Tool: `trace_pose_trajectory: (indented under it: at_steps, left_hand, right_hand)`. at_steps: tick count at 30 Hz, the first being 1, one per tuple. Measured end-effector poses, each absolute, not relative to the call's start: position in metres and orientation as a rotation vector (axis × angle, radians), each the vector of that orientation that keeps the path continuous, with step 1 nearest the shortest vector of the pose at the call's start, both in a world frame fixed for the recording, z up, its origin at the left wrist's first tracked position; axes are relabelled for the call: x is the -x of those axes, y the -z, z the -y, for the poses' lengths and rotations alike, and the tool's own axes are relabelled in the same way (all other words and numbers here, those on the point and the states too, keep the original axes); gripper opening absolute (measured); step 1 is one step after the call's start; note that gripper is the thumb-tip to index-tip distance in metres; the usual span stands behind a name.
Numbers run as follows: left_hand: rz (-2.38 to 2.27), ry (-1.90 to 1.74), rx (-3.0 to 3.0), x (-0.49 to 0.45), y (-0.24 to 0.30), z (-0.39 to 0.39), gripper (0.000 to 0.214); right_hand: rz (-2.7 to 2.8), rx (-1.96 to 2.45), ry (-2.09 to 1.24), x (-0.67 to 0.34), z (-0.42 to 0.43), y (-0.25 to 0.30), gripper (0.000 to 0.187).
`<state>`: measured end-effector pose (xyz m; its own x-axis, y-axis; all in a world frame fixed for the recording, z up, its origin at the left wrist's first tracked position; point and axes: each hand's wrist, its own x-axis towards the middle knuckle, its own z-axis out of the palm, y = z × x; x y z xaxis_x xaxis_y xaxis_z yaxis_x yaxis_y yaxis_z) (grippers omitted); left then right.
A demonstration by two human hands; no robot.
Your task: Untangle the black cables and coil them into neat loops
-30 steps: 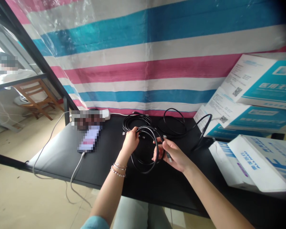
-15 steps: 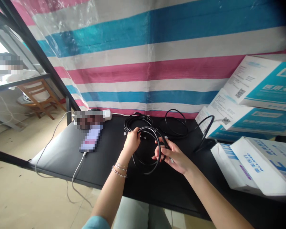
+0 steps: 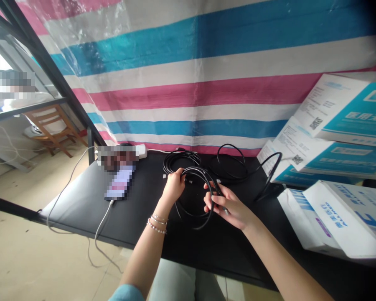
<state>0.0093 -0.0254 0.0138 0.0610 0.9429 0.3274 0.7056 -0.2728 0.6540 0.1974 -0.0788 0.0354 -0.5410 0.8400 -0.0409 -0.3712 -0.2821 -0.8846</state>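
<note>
Cable coil (image 3: 196,200) held above black desk (image 3: 81,200), left hand (image 3: 173,186) closed on its left side, right hand (image 3: 230,207) pinching its right side, second coil (image 3: 179,159) and loose cable loop (image 3: 230,163) just behind, phone (image 3: 119,187) left, boxes (image 3: 335,209) right.

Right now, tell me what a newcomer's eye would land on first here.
First the striped tarp filling the back, in blue, white and pink. Then, at the middle of the black table, the left hand and right hand holding a coil of black cable. Blue-and-white boxes are stacked at the right.
</note>
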Motion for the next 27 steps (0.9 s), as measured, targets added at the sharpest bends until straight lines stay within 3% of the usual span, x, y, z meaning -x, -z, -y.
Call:
trace_pose_trajectory:
  at_steps: [8, 18, 27]
  left_hand:
    - [-1.550, -1.046, -2.009, -0.004, -0.016, 0.026, 0.025]
    - [-1.416, -0.854, -1.975, 0.002, -0.026, 0.030, 0.035]
    - [-1.236, -0.744, -1.908, 0.003, -0.029, 0.032, 0.026]
  right_hand:
    - [1.088, 0.599, -1.923, -0.201, 0.080, -0.040, 0.013]
    - [1.085, 0.631, -1.894, -0.202, 0.077, -0.041, 0.015]
    - [1.062, 0.715, -1.931, -0.208, 0.075, -0.043, 0.017]
